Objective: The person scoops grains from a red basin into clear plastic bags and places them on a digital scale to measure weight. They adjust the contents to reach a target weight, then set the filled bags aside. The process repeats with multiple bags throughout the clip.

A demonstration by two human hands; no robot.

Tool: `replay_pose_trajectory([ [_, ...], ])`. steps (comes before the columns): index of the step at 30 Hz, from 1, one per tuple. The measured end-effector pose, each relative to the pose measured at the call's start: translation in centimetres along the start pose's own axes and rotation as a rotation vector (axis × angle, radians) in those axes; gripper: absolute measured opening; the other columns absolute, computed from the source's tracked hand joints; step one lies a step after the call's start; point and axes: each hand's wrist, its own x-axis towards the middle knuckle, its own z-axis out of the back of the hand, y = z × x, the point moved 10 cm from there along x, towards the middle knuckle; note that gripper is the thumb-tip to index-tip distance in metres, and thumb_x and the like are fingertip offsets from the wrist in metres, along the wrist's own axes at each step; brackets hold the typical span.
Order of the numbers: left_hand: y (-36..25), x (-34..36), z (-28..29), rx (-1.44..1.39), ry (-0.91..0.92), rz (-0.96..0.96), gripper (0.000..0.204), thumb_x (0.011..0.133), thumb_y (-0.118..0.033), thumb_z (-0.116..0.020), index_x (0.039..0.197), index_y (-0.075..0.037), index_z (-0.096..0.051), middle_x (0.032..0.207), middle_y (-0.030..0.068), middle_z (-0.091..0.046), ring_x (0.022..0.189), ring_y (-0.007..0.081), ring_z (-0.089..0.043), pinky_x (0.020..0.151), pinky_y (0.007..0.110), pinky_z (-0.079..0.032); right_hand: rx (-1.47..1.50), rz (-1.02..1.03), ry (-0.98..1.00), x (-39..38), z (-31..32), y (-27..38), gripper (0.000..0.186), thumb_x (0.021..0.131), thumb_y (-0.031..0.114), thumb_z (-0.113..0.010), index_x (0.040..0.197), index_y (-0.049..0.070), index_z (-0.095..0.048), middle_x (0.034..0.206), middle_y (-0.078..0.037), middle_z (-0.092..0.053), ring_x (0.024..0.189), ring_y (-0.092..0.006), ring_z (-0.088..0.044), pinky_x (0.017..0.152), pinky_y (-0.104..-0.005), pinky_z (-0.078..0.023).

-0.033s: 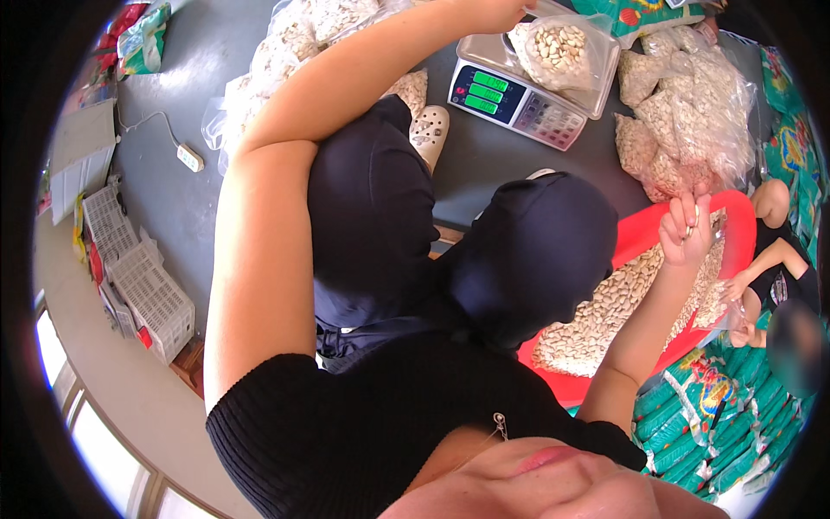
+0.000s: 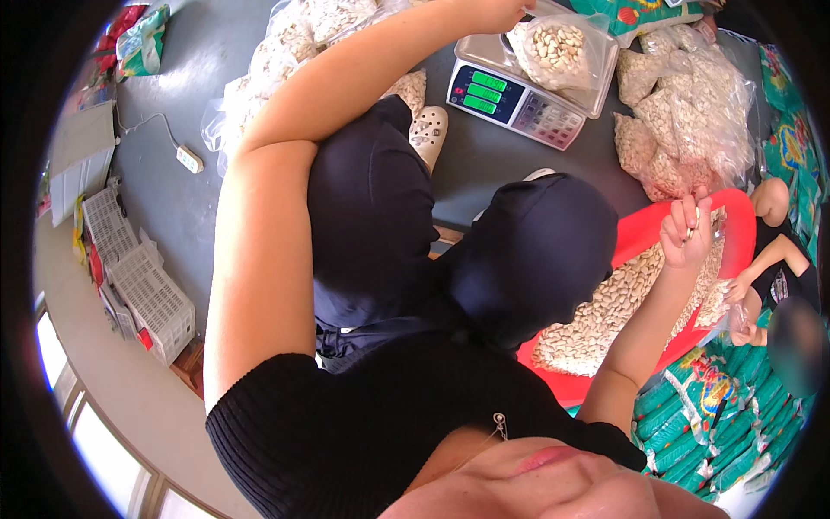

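Note:
My left hand [image 2: 500, 12] reaches to the top edge of the view, beside a clear plastic bag of pale nuts that look like pistachios [image 2: 560, 50]. That bag rests on the steel pan of a digital scale [image 2: 519, 108] with a green lit display. The fingers of my left hand are partly cut off by the picture's edge. Above a red tub [image 2: 629, 227] of loose nuts [image 2: 596, 324], my right hand [image 2: 686, 229] is raised with its fingers curled closed, a ring on one. Whatever lies in those fingers, if anything, is too small to make out.
Filled clear bags [image 2: 687, 112] are heaped right of the scale, with others [image 2: 294, 52] at the upper left. A co-worker [image 2: 782, 259] handles a bag at the tub's right edge. Green packages [image 2: 692, 432] lie lower right. White crates [image 2: 151, 298] and a power strip [image 2: 189, 159] are at left.
My right hand has shifted very slightly. Otherwise nothing visibly differs.

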Motion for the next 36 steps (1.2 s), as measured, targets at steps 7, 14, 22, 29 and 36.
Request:
replay_pose_trajectory([
  [7, 0.0, 1.0, -2.2, 0.006, 0.056, 0.041, 0.015, 0.078, -0.020, -0.059, 0.086, -0.011, -0.067, 0.093, 0.0134, -0.061, 0.087, 0.0310, -0.060, 0.077, 0.044, -0.047, -0.487, 0.114, -0.244, 6.2, -1.2, -1.4, 0.030, 0.100, 0.025, -0.046, 0.112, 0.002, -0.061, 0.060, 0.001, -0.041, 0.050, -0.0058, -0.037, 0.039, -0.0183, -0.023],
  [14, 2.0, 1.0, -2.1, -0.013, 0.046, 0.156, 0.018, 0.081, -0.022, -0.057, 0.091, -0.014, -0.069, 0.100, 0.0121, -0.062, 0.094, 0.0304, -0.061, 0.080, 0.043, -0.050, -1.604, 0.366, -0.445, 17.0, -4.5, 0.8, 0.039, 0.094, 0.043, -0.049, 0.114, 0.014, -0.065, 0.101, -0.015, -0.069, 0.087, -0.0256, -0.068, 0.081, -0.0339, -0.048],
  [22, 4.0, -0.4, -2.4, -0.024, 0.075, 0.262, 0.019, 0.083, -0.023, -0.054, 0.093, -0.015, -0.069, 0.106, 0.0119, -0.061, 0.096, 0.0311, -0.062, 0.080, 0.042, -0.052, -0.445, 0.117, -0.443, 10.6, 0.7, 0.7, 0.040, 0.096, 0.044, -0.050, 0.074, 0.011, -0.050, 0.055, 0.001, -0.035, 0.042, -0.0091, -0.032, 0.034, -0.0229, -0.020],
  [29, 3.2, 0.2, -3.3, 0.019, 0.138, 0.221, 0.018, 0.083, -0.022, -0.054, 0.093, -0.015, -0.068, 0.107, 0.0130, -0.060, 0.097, 0.0318, -0.061, 0.082, 0.043, -0.051, -0.384, 0.003, -0.399, 12.1, 0.2, -1.4, 0.045, 0.096, 0.050, -0.046, 0.072, 0.012, -0.042, 0.054, 0.002, -0.030, 0.041, -0.0086, -0.027, 0.034, -0.0227, -0.019],
  [36, 3.4, 0.0, -2.6, 0.017, 0.120, 0.238, 0.018, 0.083, -0.022, -0.055, 0.093, -0.015, -0.069, 0.110, 0.0121, -0.060, 0.103, 0.0302, -0.059, 0.086, 0.041, -0.049, -1.019, 0.119, -0.357, 18.5, -4.9, -0.9, 0.051, 0.096, 0.046, -0.049, 0.112, -0.001, -0.061, 0.055, 0.005, -0.035, 0.041, -0.0034, -0.031, 0.036, -0.0206, -0.020],
])
